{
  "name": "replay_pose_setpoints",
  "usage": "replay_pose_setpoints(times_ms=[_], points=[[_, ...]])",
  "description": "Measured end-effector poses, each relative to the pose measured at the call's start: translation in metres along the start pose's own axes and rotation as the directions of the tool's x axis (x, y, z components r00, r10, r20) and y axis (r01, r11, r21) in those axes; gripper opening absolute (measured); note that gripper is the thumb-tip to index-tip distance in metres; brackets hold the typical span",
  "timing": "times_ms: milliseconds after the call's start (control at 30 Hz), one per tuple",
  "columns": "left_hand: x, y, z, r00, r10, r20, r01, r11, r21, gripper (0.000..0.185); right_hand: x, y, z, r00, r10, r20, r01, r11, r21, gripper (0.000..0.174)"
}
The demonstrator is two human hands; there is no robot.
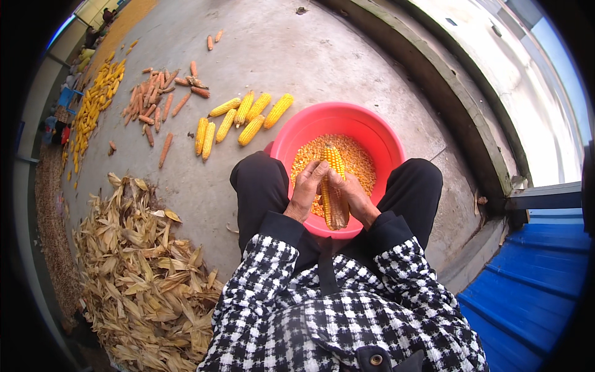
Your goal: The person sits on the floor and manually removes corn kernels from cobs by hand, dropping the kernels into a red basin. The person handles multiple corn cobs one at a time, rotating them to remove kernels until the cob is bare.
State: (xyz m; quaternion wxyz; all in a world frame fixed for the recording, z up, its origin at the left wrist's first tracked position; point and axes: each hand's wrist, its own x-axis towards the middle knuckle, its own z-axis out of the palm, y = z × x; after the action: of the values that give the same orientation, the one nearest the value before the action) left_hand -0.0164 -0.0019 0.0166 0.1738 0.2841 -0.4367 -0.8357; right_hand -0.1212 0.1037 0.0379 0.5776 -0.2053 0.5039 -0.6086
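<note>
Between my knees stands a pink plastic tub (388, 135), partly filled with loose yellow corn kernels (365, 153). Over it I hold an ear of corn (333, 186), its lower side partly bare of kernels. My left hand (307, 188) grips it from the left, thumb on the kernels. From the right, my right hand (354, 193) holds the same ear; some of its fingers are hidden behind the ear. Several husked yellow ears (248, 114) lie on the concrete just left of the tub.
Bare cobs (151, 95) lie scattered beyond the ears. Dry husks (148, 279) form a large heap at lower left. More yellow corn (93, 104) lies farther left. A concrete ledge (446, 79) and a blue ribbed metal sheet (530, 279) are on the right. People are at far upper left.
</note>
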Motion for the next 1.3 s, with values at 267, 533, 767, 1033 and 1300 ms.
replay_pose_setpoints(times_ms=[267, 533, 767, 1033, 1300], points=[[-0.005, -0.008, 0.006, 0.98, -0.128, 0.154, 0.171, 0.934, -0.314, 0.048, 0.017, 0.014, -0.006, 0.958, -0.147, -0.248, 0.168, 0.984, 0.066, 0.032], [-0.013, -0.022, 0.02, 0.979, -0.007, 0.204, -0.035, 0.979, 0.2, 0.073, 0.018, 0.011, -0.018, 0.906, -0.201, -0.373, 0.278, 0.946, 0.165, 0.037], [-0.021, -0.011, 0.027, 0.961, -0.161, 0.223, 0.095, 0.954, 0.284, 0.049, 0.021, 0.009, -0.019, 0.858, -0.251, -0.447, 0.287, 0.958, 0.014, 0.04], [-0.024, -0.011, 0.028, 0.97, -0.121, 0.211, 0.065, 0.965, 0.254, 0.044, 0.017, -0.001, -0.021, 0.944, -0.155, -0.292, 0.271, 0.869, 0.414, 0.032], [-0.026, -0.011, 0.022, 0.904, -0.314, 0.291, 0.293, 0.949, 0.113, 0.036, 0.021, 0.011, -0.02, 0.875, -0.231, -0.425, 0.256, 0.967, 0.001, 0.035]])
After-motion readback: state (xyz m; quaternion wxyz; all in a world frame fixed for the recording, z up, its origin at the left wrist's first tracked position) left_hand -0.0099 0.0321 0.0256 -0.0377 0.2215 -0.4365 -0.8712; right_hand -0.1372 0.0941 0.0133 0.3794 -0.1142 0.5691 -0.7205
